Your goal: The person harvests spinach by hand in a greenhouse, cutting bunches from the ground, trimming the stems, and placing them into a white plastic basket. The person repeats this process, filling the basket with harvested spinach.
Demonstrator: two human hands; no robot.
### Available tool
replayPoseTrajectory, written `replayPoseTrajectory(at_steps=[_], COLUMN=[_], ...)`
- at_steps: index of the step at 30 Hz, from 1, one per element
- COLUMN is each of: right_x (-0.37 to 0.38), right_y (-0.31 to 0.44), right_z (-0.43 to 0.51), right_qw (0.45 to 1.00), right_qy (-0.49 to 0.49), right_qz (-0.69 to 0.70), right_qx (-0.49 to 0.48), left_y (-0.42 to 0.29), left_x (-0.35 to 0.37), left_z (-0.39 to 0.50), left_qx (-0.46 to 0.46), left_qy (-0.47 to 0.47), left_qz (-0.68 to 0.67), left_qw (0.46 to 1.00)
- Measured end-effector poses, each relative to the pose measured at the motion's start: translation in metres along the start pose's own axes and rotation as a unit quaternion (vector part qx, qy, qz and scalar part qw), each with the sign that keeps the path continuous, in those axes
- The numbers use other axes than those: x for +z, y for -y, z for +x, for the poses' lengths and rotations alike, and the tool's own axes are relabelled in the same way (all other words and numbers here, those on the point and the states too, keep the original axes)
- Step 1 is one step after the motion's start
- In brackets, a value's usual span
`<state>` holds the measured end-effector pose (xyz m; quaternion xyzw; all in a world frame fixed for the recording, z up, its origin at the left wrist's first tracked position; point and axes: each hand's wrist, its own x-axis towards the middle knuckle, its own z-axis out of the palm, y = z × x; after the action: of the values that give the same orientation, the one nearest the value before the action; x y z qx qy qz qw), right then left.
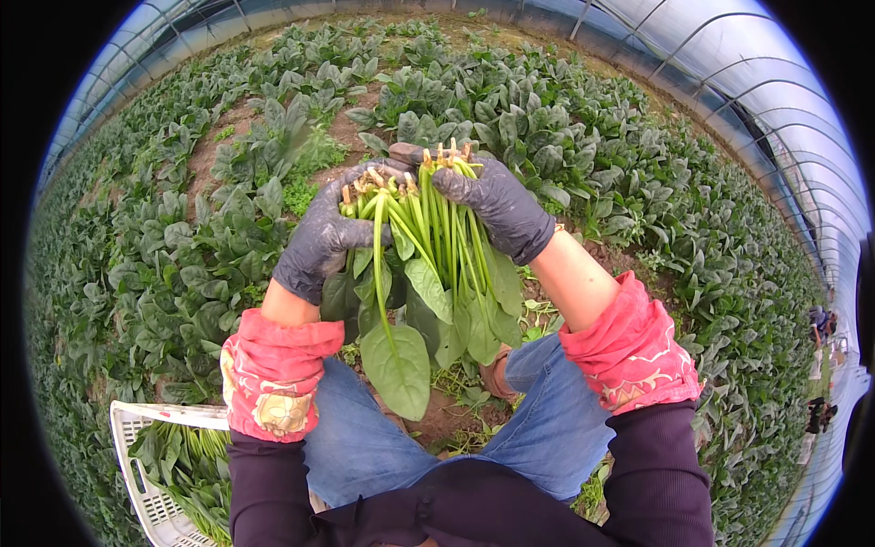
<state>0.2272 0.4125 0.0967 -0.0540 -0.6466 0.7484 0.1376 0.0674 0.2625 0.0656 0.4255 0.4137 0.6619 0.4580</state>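
Observation:
Both my hands, in dark rubber gloves, hold a bunch of spinach (pixel 437 239) up in front of me. The cut root ends point away from me and the leaves hang down towards my lap. My left hand (pixel 331 229) grips the stems on the left, its thumb lying across them. On the right, my right hand (pixel 495 202) clasps the stems close to the root ends, thumb on top. One long-stemmed spinach leaf (pixel 395 372) droops lower than the others. Some fingers are hidden behind the bunch.
A white plastic crate (pixel 140 472) with spinach bunches (pixel 188 472) in it stands at my lower left. Rows of growing spinach (pixel 547 137) surround me inside a plastic-film greenhouse (pixel 738 61). Far off at the right edge are people (pixel 820 325).

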Motion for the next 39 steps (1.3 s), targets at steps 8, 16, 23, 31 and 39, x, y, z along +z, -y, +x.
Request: replayPoseTrajectory(at_steps=[8,16,23,31,39], right_x=[0.013,0.0,-0.009,-0.041,-0.049], right_y=[-0.036,-0.098,-0.059,-0.016,0.01], right_z=[0.011,0.044,0.048,0.042,0.032], right_qw=[0.987,0.93,0.937,0.955,0.983], right_qy=[-0.101,-0.168,-0.023,0.055,-0.023], right_qz=[-0.117,-0.312,0.291,0.263,0.149], right_qx=[-0.034,-0.099,0.189,0.129,0.106], left_y=[0.034,0.068,0.076,0.049,0.046], left_x=[-0.017,-0.036,-0.077,-0.095,-0.091], left_z=[-0.002,-0.01,0.003,-0.003,-0.016], left_qx=[-0.09,-0.158,-0.042,0.001,0.029], left_qy=[0.01,0.007,-0.15,0.033,-0.216], left_qz=[-0.161,-0.272,-0.121,-0.392,-0.284], left_qw=[0.983,0.949,0.98,0.919,0.934])
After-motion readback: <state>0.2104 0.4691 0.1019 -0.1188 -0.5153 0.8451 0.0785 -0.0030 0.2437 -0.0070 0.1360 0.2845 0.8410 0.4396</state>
